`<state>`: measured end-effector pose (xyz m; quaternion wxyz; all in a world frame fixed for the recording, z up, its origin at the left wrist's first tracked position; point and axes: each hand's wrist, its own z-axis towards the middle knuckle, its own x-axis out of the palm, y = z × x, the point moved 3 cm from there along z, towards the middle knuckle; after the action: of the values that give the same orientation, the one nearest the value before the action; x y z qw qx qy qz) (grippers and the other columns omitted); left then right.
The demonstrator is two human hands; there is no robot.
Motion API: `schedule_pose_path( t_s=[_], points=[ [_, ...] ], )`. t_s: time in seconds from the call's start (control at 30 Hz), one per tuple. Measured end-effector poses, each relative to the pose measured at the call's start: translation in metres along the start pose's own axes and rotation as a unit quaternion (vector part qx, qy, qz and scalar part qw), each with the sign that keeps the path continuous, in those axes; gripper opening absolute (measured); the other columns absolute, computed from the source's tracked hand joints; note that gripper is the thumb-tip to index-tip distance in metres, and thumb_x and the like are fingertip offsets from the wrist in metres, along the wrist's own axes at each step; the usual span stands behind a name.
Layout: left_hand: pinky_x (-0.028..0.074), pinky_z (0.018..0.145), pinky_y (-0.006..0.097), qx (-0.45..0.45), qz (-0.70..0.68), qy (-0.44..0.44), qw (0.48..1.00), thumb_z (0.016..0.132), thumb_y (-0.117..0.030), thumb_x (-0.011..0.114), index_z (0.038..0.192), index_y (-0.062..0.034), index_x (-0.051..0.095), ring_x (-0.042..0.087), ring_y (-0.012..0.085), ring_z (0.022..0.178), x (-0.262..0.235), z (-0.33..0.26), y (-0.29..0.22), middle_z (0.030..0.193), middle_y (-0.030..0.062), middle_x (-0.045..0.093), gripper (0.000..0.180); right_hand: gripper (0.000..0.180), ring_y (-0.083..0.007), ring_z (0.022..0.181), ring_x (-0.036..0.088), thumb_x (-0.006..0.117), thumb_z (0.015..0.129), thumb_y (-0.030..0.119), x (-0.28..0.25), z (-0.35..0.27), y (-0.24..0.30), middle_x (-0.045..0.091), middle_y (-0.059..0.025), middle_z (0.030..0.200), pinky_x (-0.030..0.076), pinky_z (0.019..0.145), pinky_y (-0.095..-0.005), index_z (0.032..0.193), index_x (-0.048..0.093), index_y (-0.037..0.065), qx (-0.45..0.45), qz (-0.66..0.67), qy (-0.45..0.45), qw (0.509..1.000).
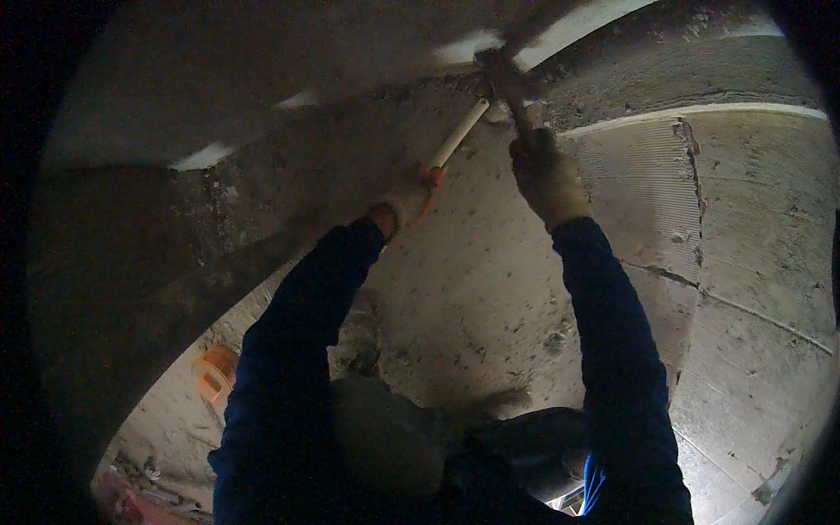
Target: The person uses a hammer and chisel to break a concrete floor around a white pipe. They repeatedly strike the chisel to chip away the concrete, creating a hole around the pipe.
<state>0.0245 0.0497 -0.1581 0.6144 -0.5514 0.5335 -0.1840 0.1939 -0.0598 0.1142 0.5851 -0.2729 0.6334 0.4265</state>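
My left hand (408, 199), in a pale glove with orange-red fingertips, is closed around a pale, straight rod (462, 133). The rod slants up and right, its far end close to the foot of the wall; I cannot tell whether it touches. My right hand (551, 182), also gloved, grips the handle of a dark hammer (516, 86). Blurred and in shadow, the hammer's head lies just above the rod's far end, near the wall's lower edge. Both my arms are stretched forward in dark blue sleeves.
A dark wall (262, 79) runs along the left and far side. The rough, dusty floor (472, 280) has crumbs of debris. To the right are a ridged patch of mortar (643, 188) and pale floor tiles (761, 262). An orange round container (215, 374) stands at lower left.
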Motion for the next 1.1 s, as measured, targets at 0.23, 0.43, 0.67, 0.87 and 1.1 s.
schedule_pose_path(
  t_s=[0.23, 0.43, 0.67, 0.87, 1.1],
  points=[
    [0.044, 0.049, 0.031, -0.21, -0.279, 0.102, 0.932, 0.1, -0.043, 0.05, 0.103, -0.0142, 0.062, 0.054, 0.0123, 0.059, -0.008, -0.008, -0.051, 0.08, -0.0009, 0.06, 0.031, 0.017, -0.0139, 0.04, 0.042, 0.056, 0.094, 0.027, 0.011, -0.014, -0.015, 0.042, 0.0003, 0.056, 0.037, 0.036, -0.0337, 0.091, 0.053, 0.01, 0.328, 0.37, 0.211, 0.843],
    [0.041, 0.046, 0.028, -0.221, -0.527, 0.173, 0.802, 0.099, -0.05, 0.053, 0.099, -0.0165, 0.059, 0.049, 0.0085, 0.053, -0.062, -0.04, -0.127, 0.069, -0.0043, 0.054, 0.034, 0.019, -0.0127, 0.046, 0.047, 0.059, 0.095, 0.027, -0.029, -0.033, 0.007, 0.048, -0.0016, 0.064, 0.039, 0.039, -0.0308, 0.099, 0.052, 0.01, 0.346, 0.407, 0.169, 0.828],
    [0.031, 0.035, 0.032, -0.147, -0.501, 0.192, 0.831, 0.099, -0.046, 0.047, 0.093, -0.0211, 0.057, 0.042, 0.0126, 0.039, -0.07, -0.03, -0.117, 0.056, -0.0038, 0.049, 0.028, 0.021, -0.0082, 0.048, 0.043, 0.063, 0.095, 0.028, -0.049, -0.048, 0.023, 0.045, 0.0017, 0.064, 0.038, 0.042, -0.0262, 0.099, 0.05, 0.011, 0.313, 0.483, 0.118, 0.809],
    [0.029, 0.035, 0.034, -0.286, -0.574, 0.204, 0.739, 0.102, -0.043, 0.039, 0.1, -0.0241, 0.056, 0.033, 0.0133, 0.035, -0.046, -0.013, -0.059, 0.054, -0.0051, 0.043, 0.026, 0.018, -0.0085, 0.05, 0.046, 0.061, 0.097, 0.026, -0.064, -0.044, 0.043, 0.048, 0.001, 0.065, 0.04, 0.044, -0.0258, 0.102, 0.053, 0.011, 0.278, 0.483, 0.07, 0.827],
    [0.041, 0.044, 0.03, -0.251, -0.267, 0.14, 0.92, 0.102, -0.049, 0.041, 0.125, -0.0195, 0.056, 0.047, 0.0123, 0.05, -0.038, -0.002, -0.02, 0.076, -0.0041, 0.057, 0.041, 0.026, -0.014, 0.052, 0.053, 0.056, 0.099, 0.034, -0.033, -0.03, 0.032, 0.054, -0.0014, 0.066, 0.045, 0.047, -0.0288, 0.108, 0.055, 0.009, 0.123, 0.47, -0.083, 0.87]
  ],
)
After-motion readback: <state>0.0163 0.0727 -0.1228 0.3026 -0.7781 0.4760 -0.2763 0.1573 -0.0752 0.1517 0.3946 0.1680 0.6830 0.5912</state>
